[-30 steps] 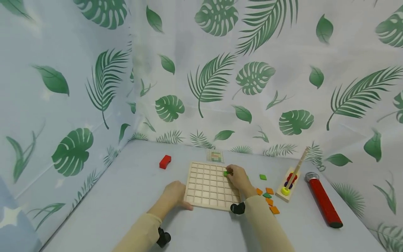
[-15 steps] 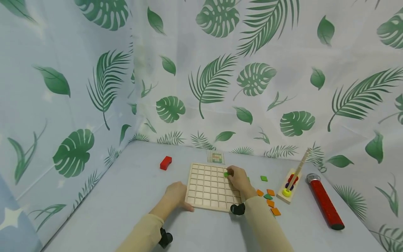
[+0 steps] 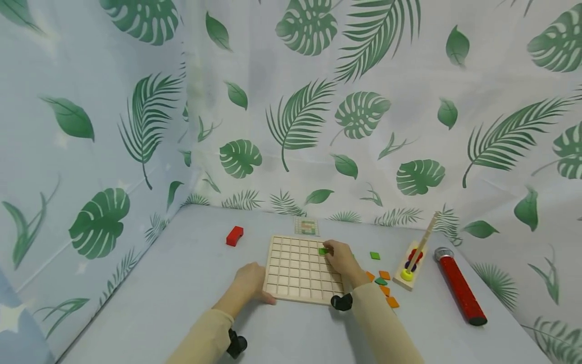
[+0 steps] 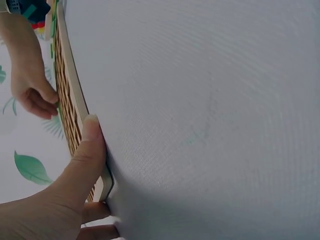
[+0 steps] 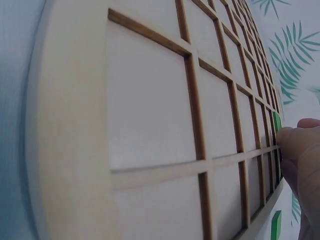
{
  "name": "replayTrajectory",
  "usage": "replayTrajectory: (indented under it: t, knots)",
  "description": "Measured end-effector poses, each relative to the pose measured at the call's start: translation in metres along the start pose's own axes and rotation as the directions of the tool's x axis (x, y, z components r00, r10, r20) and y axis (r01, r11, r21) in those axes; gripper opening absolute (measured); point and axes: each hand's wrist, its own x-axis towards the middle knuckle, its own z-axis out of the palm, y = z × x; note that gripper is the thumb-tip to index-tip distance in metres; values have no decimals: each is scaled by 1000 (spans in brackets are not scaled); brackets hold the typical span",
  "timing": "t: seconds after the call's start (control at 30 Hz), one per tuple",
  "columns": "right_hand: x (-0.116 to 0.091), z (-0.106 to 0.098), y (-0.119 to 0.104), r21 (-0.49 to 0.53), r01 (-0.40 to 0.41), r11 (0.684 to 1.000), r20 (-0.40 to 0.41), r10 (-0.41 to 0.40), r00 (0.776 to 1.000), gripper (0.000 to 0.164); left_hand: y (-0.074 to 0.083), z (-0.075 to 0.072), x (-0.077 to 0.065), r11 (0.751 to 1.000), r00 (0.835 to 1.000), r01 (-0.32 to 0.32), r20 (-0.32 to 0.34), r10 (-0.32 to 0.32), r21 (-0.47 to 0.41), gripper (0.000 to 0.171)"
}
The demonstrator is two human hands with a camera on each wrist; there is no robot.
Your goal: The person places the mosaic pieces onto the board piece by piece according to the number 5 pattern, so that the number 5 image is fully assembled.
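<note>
While the left hand (image 3: 250,279) is gripping the grid board (image 3: 294,270) at its eight-o'clock corner, presumably steadying it, the right hand (image 3: 340,256), fingers curled, is pinching a green tile (image 3: 322,251) on the board near one o'clock, apparently controlling its seating.
</note>
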Motion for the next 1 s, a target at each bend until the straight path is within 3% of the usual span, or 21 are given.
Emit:
replayTrajectory:
  t: [0.5,0.83,1.0]
  knots:
    - [-14,-27,21,-65,-32,997,-66,28,997,31,-1,-1,-3,1000,1000,0,-12,-1,-5,63]
    - [-28,-38,44,-91,-79,993,-30,77,997,40,-1,-3,-4,1000,1000,-4,-9,3,-7,64]
    - [-30,-40,48,-77,-156,985,-8,155,988,41,-1,-2,-4,1000,1000,-1,-8,1,-15,64]
